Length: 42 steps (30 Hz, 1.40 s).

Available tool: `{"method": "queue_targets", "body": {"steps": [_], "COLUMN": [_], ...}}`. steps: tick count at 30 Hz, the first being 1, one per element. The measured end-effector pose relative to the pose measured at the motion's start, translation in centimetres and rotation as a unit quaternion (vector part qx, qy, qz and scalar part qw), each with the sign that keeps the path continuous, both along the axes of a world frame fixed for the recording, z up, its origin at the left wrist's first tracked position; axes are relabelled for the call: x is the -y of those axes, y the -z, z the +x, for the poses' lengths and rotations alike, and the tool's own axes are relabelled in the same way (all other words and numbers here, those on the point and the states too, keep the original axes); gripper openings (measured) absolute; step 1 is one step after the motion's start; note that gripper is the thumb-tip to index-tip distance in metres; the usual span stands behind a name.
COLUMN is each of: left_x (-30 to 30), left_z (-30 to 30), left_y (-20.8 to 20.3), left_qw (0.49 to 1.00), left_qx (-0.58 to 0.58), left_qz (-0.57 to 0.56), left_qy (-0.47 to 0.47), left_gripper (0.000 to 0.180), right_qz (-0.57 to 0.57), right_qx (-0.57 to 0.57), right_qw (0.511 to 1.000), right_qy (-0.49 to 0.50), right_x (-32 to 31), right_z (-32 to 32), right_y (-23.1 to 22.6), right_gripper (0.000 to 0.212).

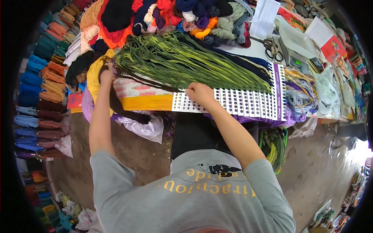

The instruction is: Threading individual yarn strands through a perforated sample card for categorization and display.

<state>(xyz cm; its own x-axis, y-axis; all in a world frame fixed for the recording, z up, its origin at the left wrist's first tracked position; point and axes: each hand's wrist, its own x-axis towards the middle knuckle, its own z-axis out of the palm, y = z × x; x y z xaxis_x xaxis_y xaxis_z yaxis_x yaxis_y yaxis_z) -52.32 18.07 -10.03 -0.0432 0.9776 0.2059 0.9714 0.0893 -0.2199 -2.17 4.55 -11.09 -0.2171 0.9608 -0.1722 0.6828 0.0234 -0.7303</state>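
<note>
My left hand (106, 74) is closed around dark brown yarn at the left end of the table. From it a thick brown skein (123, 106) hangs over the front edge. A few brown strands (149, 80) stretch across to my right hand (200, 94), whose fingers pinch together at their end over a white punched card (237, 103). Rows of dark holes cover the card. Beyond it, long green and yellow-green yarn strands (186, 62) lie spread over the table, their right ends at the holes. A yellow skein (94, 75) lies beside my left hand.
Piled skeins (194, 17) of many colours line the table's back. Black-handled scissors (273, 51) lie near a scale (297, 46). Tangled pale yarn (299, 91) sits at the right. Below the table stands a green basket (286, 141). Racks of coloured yarn (50, 85) flank the left.
</note>
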Motion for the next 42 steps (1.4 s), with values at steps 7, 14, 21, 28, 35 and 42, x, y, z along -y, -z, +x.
{"method": "queue_targets", "body": {"steps": [7,14,21,28,35,42], "left_x": [10.4,8.1,7.1,17.2,20.9,21.3], "left_z": [25.5,23.6,18.5,26.8,35.1,35.9], "left_y": [3.1,4.1,4.9,-2.9,-3.0,-3.0], "left_qw": [0.903,0.900,0.940,0.728,0.338,0.167], "left_qx": [0.311,0.297,0.214,0.674,0.890,0.939], "left_qz": [-0.026,0.053,0.096,-0.115,-0.293,-0.287], "left_qy": [0.296,0.314,0.248,0.052,0.088,0.086], "left_gripper": [0.022,0.014,0.022,0.058,0.048,0.058], "right_qz": [0.045,0.060,0.072,0.131,-0.044,-0.095], "right_qx": [0.038,0.029,0.032,-0.146,-0.398,-0.434], "right_qw": [0.998,0.997,0.996,0.979,0.916,0.896], "right_qy": [0.024,0.035,0.036,0.052,-0.014,0.022], "right_x": [0.2,0.2,0.5,2.4,7.8,9.1], "right_z": [0.8,0.8,0.6,0.6,-0.8,1.0], "right_y": [0.5,0.7,0.9,-0.6,-2.9,-4.2], "right_gripper": [0.021,0.021,0.021,0.018,0.010,0.013]}}
